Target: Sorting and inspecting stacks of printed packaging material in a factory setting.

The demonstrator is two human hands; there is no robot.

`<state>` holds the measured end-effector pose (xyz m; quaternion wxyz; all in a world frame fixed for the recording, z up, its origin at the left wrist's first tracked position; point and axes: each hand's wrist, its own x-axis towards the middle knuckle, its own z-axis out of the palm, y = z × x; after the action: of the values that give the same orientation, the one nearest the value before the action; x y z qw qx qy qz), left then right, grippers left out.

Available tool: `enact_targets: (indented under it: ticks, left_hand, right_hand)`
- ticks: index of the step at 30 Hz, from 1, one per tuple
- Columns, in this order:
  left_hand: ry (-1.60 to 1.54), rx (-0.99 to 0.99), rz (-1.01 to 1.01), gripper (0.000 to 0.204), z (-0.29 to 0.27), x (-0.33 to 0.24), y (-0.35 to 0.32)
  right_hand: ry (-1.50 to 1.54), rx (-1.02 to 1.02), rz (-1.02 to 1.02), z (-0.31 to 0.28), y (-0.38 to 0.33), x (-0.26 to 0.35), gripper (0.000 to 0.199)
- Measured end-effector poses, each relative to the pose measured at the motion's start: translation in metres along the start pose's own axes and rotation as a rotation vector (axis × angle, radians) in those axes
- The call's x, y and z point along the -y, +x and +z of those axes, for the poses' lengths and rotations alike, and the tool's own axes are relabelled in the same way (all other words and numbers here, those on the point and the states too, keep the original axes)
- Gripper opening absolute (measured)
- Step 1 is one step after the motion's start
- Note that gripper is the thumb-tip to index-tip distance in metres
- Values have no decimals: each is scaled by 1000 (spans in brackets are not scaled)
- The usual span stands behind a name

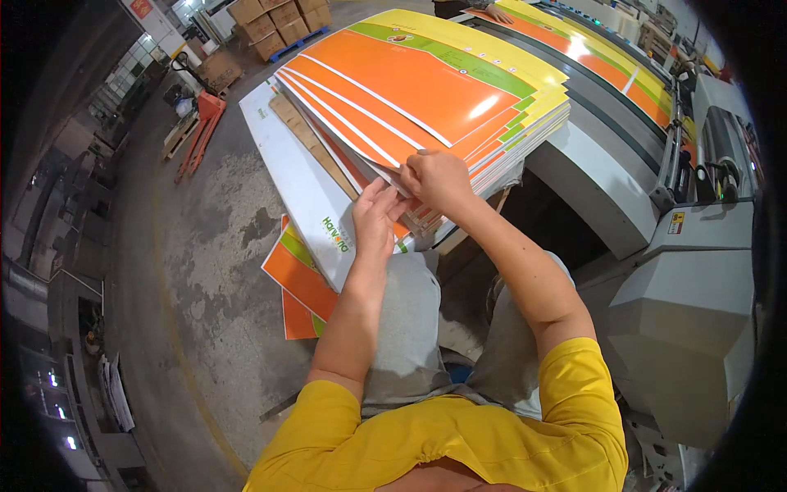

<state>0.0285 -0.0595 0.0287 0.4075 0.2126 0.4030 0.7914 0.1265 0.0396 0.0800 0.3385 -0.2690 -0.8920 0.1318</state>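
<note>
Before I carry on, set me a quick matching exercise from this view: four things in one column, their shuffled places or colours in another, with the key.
Things
1. Right hand
2. Pallet jack
3. Cardboard boxes
4. Shirt sleeve

Places or colours
A. Stacked on a blue pallet
B. Yellow
C. Fingers curled at the near edge of the printed sheets
D. Orange, standing on the floor

Pairs: 1-C, 2-D, 3-A, 4-B

A head-worn fisheye camera looks down and forward from near above the two hands [438, 182].
</note>
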Motion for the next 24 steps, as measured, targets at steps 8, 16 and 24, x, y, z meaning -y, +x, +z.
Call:
enact_targets:
  ticks: [8, 16, 24]
  left_hand:
    - [136, -98, 97, 61, 3, 7, -1]
    - [276, -78, 42, 24, 9, 3, 1]
    - [236, -102, 23, 14, 8, 6, -4]
  right_hand:
    - [-39, -146, -230, 0, -1, -20, 15]
    - [98, -150, -329, -12, -3, -22, 13]
    - [651, -212, 276, -22, 17, -17, 25]
